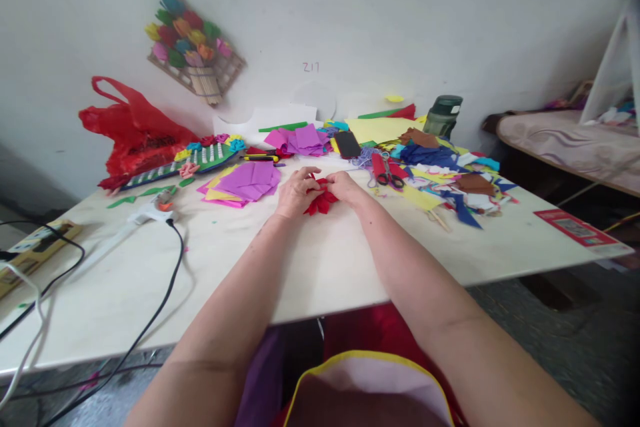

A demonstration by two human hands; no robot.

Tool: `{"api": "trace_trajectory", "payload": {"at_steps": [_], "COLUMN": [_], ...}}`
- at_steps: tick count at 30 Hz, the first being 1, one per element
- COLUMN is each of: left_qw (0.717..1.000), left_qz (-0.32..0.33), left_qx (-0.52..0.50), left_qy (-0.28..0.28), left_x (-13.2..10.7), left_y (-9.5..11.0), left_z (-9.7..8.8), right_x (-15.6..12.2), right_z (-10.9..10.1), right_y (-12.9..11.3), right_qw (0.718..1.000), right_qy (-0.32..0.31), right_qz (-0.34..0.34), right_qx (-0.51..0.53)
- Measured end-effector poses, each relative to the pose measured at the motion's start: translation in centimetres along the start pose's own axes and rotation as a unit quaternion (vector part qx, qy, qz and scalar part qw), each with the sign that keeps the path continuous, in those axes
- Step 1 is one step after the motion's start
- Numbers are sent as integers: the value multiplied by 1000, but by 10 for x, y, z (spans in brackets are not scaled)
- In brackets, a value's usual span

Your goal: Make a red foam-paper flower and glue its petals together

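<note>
Both hands meet over a red paper flower (320,204) on the white table (330,273). My left hand (299,192) has its fingers bent at the flower's left side and top. From the right, my right hand (343,185) pinches the flower's petals with thumb and forefinger. Several pointed red petals show below the fingers, while the flower's middle is partly hidden. To the left of my hands lies a stack of purple, yellow and pink paper sheets (250,181). Scissors with dark handles (390,177) rest to the right, by a red roll (379,165).
A white glue gun (153,208) with a black cord lies at left, near a power strip (35,253). Paper scraps (450,173) pile up at right. A phone (347,145), a green bottle (443,116) and a red bag (135,130) stand or lie farther back.
</note>
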State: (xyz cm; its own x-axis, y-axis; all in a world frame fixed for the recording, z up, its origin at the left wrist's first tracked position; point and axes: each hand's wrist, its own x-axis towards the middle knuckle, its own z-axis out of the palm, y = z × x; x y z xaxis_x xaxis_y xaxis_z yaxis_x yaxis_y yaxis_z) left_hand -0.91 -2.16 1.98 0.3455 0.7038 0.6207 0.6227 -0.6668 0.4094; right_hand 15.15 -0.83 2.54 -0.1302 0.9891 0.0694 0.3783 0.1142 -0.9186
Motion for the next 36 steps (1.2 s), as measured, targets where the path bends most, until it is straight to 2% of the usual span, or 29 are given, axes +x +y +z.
{"api": "trace_trajectory", "payload": {"at_steps": [17, 23, 27, 36], "left_qw": [998, 999, 999, 999], "left_qz": [23, -4, -17, -11], "left_qx": [56, 29, 21, -15], "left_qy": [-16, -25, -26, -26], "left_x": [-1, -4, -4, -2], "left_y": [6, 2, -2, 0], "left_z": [1, 2, 3, 4], "right_x": [-6, -2, -2, -1], "right_z": [-2, -4, -5, -3], "right_y": [-2, 4, 5, 8], "right_qw": [998, 999, 999, 999], "right_qy": [4, 4, -18, -24], "right_qz": [15, 6, 13, 10], "right_qx": [68, 34, 40, 39]}}
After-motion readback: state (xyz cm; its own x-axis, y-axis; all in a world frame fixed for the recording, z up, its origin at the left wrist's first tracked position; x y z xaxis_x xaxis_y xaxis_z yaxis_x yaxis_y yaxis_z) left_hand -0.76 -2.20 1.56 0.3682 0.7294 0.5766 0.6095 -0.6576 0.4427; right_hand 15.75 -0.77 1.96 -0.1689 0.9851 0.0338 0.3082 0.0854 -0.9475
